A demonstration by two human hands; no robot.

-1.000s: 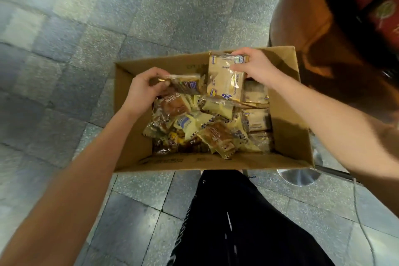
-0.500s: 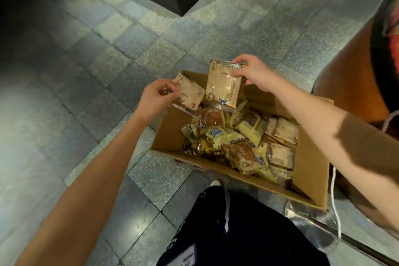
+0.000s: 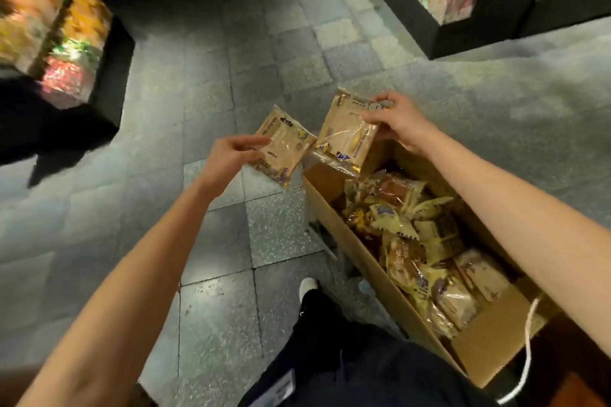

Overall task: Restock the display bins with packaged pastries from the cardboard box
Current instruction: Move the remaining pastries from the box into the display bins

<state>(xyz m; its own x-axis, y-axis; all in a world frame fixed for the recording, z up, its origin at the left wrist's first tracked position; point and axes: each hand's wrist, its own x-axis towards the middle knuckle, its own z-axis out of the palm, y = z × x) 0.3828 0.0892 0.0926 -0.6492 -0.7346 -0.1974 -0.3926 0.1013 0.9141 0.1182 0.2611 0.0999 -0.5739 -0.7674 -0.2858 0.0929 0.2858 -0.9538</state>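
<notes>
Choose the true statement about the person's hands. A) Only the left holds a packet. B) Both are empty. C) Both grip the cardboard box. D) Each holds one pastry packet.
D: the left hand pinches one packet, and the right hand holds a second packet near the cardboard box.

We see a dim scene: the tiled floor (image 3: 211, 82) catches a pale patch of light mid-frame, while the top left sinks into black. The display bins (image 3: 69, 46) smear with motion blur, and wide-angle bending curves the edges.
</notes>
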